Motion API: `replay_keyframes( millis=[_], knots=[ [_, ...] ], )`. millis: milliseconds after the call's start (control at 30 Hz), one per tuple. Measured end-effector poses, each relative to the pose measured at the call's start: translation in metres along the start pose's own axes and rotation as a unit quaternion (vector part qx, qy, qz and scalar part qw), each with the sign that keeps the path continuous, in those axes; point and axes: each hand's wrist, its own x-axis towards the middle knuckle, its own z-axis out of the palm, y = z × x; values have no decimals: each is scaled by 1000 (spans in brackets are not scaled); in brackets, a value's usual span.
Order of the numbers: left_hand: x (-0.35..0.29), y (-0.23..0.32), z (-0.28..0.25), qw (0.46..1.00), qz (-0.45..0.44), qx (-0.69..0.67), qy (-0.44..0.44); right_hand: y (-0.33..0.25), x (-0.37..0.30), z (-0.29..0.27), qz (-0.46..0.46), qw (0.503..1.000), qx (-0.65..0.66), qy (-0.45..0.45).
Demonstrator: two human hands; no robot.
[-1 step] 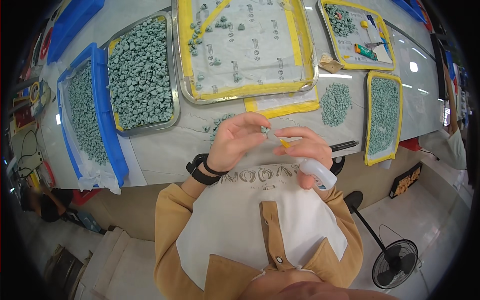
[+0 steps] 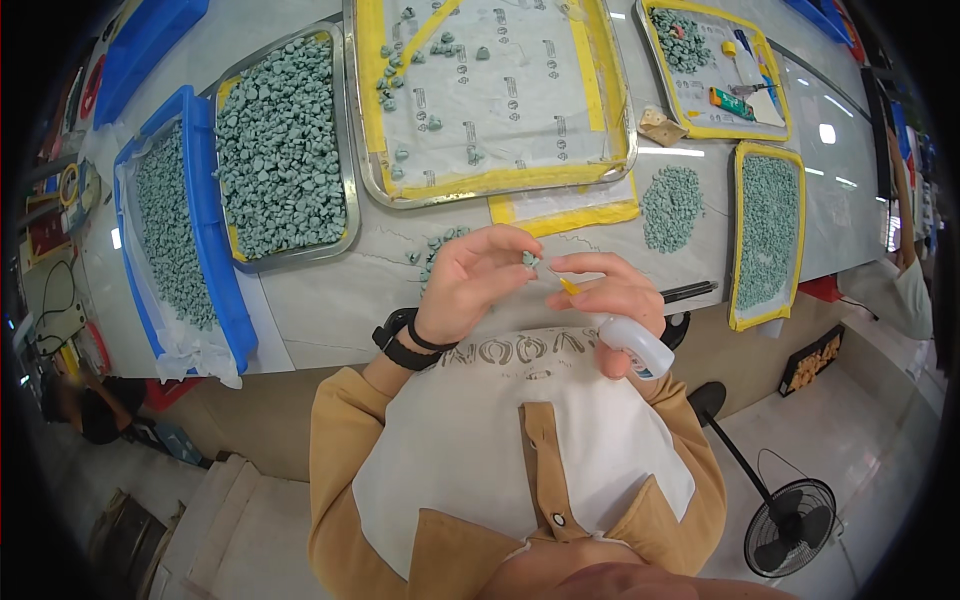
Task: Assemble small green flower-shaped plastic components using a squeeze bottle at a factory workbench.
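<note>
My left hand (image 2: 478, 278) pinches a small grey-green stone piece (image 2: 530, 259) between thumb and fingertips. My right hand (image 2: 612, 290) is wrapped round a small white squeeze bottle (image 2: 640, 348) with a yellow nozzle (image 2: 569, 286). The nozzle points up and left at the stone, and a thin pale tip seems to reach close to it. Whether they touch I cannot tell. Just beyond my left hand lies a loose group of similar stones (image 2: 436, 245), partly hidden by that hand.
Ahead stands a large paper-lined metal tray (image 2: 500, 182) with scattered stones. To the left are a full metal tray (image 2: 350, 190) and a blue bin (image 2: 205, 190). On the right lie a stone pile (image 2: 672, 208), a yellow-edged tray (image 2: 738, 240), a tool tray (image 2: 700, 125) and black pens (image 2: 690, 291).
</note>
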Motion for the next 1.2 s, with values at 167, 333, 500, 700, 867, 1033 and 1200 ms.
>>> replay_keyframes(
  millis=[167,333,500,700,867,1033,1200],
  knots=[
    [-5,2,1,999,-19,29,3,0,-1,0,10,1000,-9,-8],
    [-6,4,4,998,-9,56,1,-1,1,2,11,999,-33,0],
    [-7,3,4,997,-2,81,8,-7,5,-1,35,997,-57,-29],
    [-6,3,4,997,-2,82,1,-8,4,0,54,996,-65,-31],
    [-6,3,4,999,-5,51,-2,-7,1,2,54,998,-27,9],
    [-6,2,3,999,-6,51,0,-8,3,3,63,997,-46,1],
    [-5,3,0,999,-25,44,-5,-8,-9,-6,76,996,-52,18]
  ],
)
